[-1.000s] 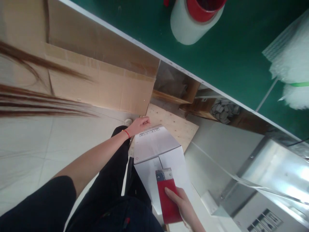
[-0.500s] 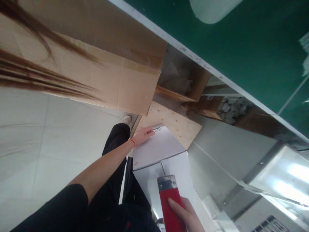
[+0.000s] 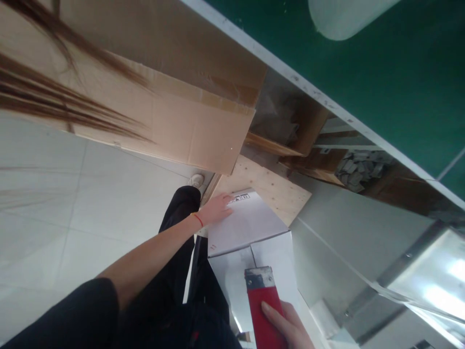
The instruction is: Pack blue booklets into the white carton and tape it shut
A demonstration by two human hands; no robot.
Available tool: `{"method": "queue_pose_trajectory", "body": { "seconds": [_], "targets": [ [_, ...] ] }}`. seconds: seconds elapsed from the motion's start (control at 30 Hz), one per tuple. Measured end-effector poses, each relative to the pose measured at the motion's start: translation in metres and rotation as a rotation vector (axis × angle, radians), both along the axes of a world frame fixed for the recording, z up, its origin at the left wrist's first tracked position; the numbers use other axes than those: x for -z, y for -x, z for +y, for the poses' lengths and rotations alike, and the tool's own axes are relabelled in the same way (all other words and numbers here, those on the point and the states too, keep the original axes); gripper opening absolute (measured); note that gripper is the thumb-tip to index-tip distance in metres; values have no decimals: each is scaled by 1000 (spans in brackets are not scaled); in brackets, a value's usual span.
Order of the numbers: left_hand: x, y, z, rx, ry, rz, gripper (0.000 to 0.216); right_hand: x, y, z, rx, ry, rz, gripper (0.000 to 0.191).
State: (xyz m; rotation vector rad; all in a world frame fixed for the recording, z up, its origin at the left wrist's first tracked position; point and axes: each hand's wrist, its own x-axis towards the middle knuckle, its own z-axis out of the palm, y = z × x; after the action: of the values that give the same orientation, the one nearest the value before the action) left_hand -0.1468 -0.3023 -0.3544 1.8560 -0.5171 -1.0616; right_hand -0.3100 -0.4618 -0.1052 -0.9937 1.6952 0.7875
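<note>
A white cardboard box (image 3: 250, 228) stands on a plywood board (image 3: 265, 186) by my legs, its two top flaps closed with a seam between them. My left hand (image 3: 217, 209) lies flat on the box's left side face, near small printed symbols. My right hand (image 3: 288, 325) grips a red tape dispenser (image 3: 264, 310), whose metal blade end rests on the box top near the seam.
A large brown carton (image 3: 163, 111) leans to the upper left. A green table (image 3: 363, 82) with a white edge runs across the top right, a white roll (image 3: 345, 17) on it. Under it sit wooden crates with grey scraps. Silvery sheet material lies at the right.
My left hand slid from the box's far top corner down onto its side face. The dispenser stayed on the box top as my view drifted left and down.
</note>
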Motion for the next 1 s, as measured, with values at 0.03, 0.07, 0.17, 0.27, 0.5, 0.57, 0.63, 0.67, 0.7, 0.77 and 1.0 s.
{"method": "queue_pose_trajectory", "body": {
  "seconds": [0.03,0.07,0.17,0.27,0.5,0.57,0.63,0.67,0.7,0.77,1.0],
  "targets": [
    [-20,9,8,19,39,-17,18,1,1,-2,-27,-38,-23,78],
    [-41,21,15,28,63,-33,15,3,3,-5,-58,-80,-44,76],
    [-94,61,31,-126,96,-153,48,7,7,-11,-126,-175,-88,72],
    [-110,85,33,-39,114,-259,89,8,10,-14,-157,-180,-127,72],
    [-92,76,27,-38,68,-269,84,13,11,-13,-154,-212,-216,70],
    [-93,76,27,-65,87,-284,83,11,10,-11,-171,-201,-228,70],
    [-93,78,28,-79,100,-288,81,4,7,-10,-205,-165,-212,70],
    [-92,79,28,-81,107,-285,79,0,6,-10,-212,-149,-194,70],
    [-91,80,28,-81,115,-279,77,-6,4,-10,-209,-141,-173,70],
    [-89,80,29,-89,128,-266,72,-15,1,-10,-182,-151,-144,71],
    [-84,79,31,-78,143,-299,63,-1,4,-18,-205,-206,-179,68]
  ]
}}
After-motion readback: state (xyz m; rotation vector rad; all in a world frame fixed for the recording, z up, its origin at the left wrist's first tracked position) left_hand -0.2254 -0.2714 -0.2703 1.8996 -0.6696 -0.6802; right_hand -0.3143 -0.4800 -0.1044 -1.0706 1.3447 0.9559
